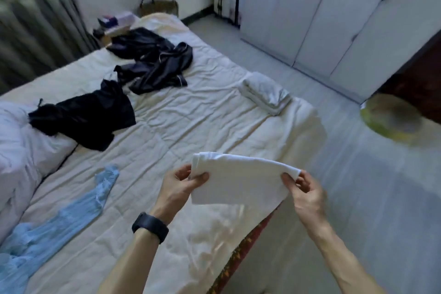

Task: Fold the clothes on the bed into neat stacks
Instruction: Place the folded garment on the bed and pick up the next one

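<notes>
The left hand (181,188), a dark watch (150,225) on its wrist, pinches one upper corner of a partly folded white cloth (238,179) between thumb and fingers, and the right hand (303,188) pinches the opposite corner, so the piece hangs in the air over the near edge of the bed (191,126). To do this fold well, I judge both corners should be kept level and the top edge taut, then the cloth lowered flat onto the sheet and smoothed before the next crease (a slack edge would likely set a crooked fold). The cloth looks soft, matte and fairly thick, its layers showing at the left end. To the left lies a thin, crinkled light blue garment (59,217), spread loosely. Farther on, a limp black garment (88,117) drapes over a puffy white duvet (14,150). Near the right edge of the bed sits a folded white stack (265,93), rounded and plump. Beyond it, a pile of dark clothes (152,64) with a slight sheen lies tangled and unfolded on the creased cream sheet.
</notes>
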A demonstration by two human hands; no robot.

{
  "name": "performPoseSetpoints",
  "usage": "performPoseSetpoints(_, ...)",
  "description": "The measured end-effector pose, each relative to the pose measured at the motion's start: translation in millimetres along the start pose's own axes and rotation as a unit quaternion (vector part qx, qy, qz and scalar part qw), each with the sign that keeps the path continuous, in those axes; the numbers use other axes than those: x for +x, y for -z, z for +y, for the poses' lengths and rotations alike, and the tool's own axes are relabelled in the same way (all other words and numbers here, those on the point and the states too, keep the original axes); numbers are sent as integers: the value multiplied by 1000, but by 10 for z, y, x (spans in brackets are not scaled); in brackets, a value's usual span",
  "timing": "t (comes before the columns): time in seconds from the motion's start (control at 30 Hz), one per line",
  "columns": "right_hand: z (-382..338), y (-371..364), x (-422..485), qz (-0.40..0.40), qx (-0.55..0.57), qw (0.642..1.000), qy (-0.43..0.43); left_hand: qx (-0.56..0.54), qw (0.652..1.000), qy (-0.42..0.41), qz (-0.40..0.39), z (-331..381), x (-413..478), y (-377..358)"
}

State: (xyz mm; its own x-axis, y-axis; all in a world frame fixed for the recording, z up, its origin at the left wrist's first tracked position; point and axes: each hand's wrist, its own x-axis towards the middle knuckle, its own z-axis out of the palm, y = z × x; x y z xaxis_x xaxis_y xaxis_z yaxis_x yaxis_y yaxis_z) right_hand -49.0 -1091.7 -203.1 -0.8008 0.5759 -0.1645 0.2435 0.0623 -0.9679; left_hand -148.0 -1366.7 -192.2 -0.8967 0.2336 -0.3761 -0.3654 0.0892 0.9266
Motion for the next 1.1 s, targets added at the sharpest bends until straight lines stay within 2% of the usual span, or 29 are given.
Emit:
performPoseSetpoints(0.1,-902,588,195,62,33,994,86,-8,996,-85,-35,1018,-24,-457)
performPoseSetpoints(0.17,-1308,928,284,71,32,988,134,-6,990,-125,-68,1555,-39,-778)
performPoseSetpoints(0.33,-1590,1628,539,90,-24,985,146,50,978,-184,-91,2334,17,-1550)
performPoseSetpoints(0.5,-1875,2237,912,108,-15,978,180,44,976,-197,-84,2648,148,-2166)
performPoseSetpoints(0.7,-1955,2560,1306,93,5,976,198,34,978,-188,-86,2741,352,-2568)
performPoseSetpoints(0.9,-2055,2525,1826,63,-2,979,195,35,978,-186,-86,2888,759,-2656)
performPoseSetpoints(1.1,-2214,2324,2558,45,-6,981,187,20,977,-193,-90,3127,1543,-2652)
